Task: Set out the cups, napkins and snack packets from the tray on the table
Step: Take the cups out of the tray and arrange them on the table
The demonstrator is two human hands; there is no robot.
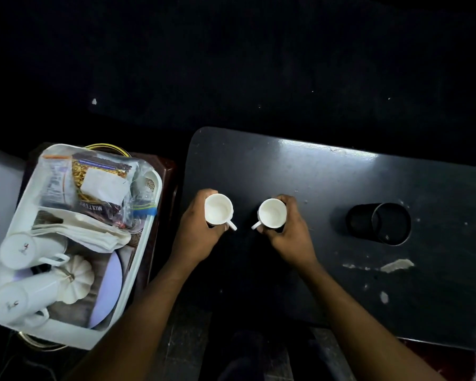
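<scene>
Two white cups stand upright on the black table [327, 188], mouths up and empty. My left hand [195, 232] is wrapped around the left cup [218, 209], whose handle points toward me and right. The right cup [272, 213] is gripped by my right hand [291, 232], its handle pointing toward me and left. To the left sits a white tray [138, 268] holding two more white cups [25, 247] [14, 299] lying on their sides, folded white napkins [94, 233], and clear snack packets [102, 182] at its far end.
A black mesh cylinder holder [379, 224] stands on the table's right half. The tray also carries a white ribbed lid [76, 281] and a pale plate [110, 287], and rests on a dark stand [165, 171]. Pale scuff marks [396, 265] spot the tabletop. The floor beyond is dark.
</scene>
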